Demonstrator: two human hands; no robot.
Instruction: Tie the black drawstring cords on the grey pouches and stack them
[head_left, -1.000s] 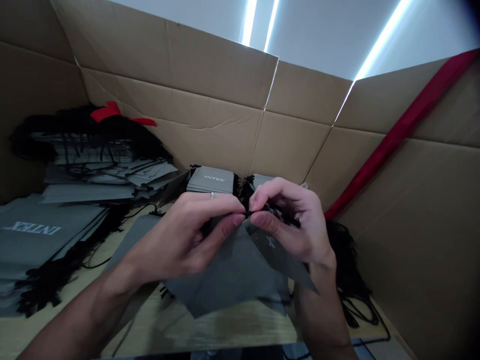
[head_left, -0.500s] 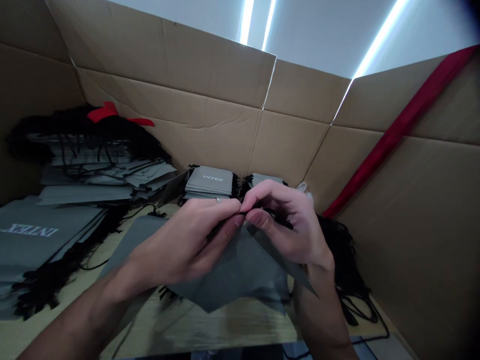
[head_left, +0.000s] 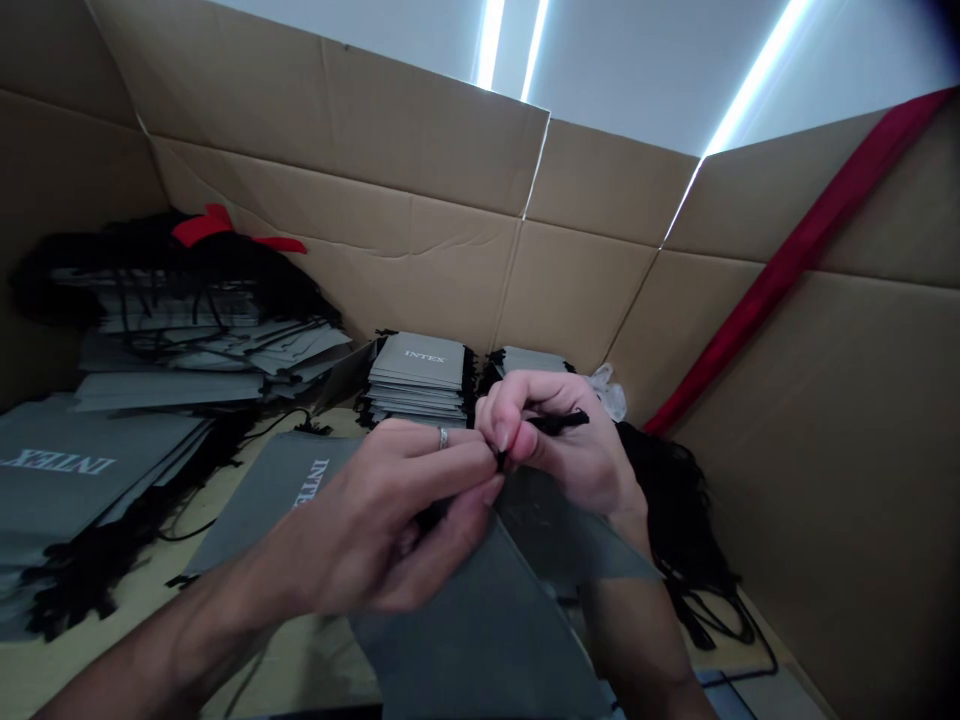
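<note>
My left hand (head_left: 390,510), with a ring on one finger, is closed in a pinch at the top edge of a grey folded sheet (head_left: 480,630), which hangs below the fingers. Against its fingertips, my right hand (head_left: 577,440) pinches a black cord (head_left: 562,422) whose end sticks out across the palm. The point where cord and sheet meet is mostly hidden by the fingers. Under the left forearm lies another grey piece (head_left: 262,490) with INTEX lettering and black tufts at its edges.
Stacked grey INTEX pieces (head_left: 420,365) stand at the back, with more stacks (head_left: 97,450) on the left. A bundle of black cords (head_left: 675,510) lies on the right. Cardboard walls (head_left: 420,220) surround the wooden table (head_left: 330,650), and a red strap (head_left: 787,270) runs down the right wall.
Both hands have dropped slightly, and the right fingers have curled in more. A black cord end now shows over the right palm. The grey sheet has turned and hangs lower.
</note>
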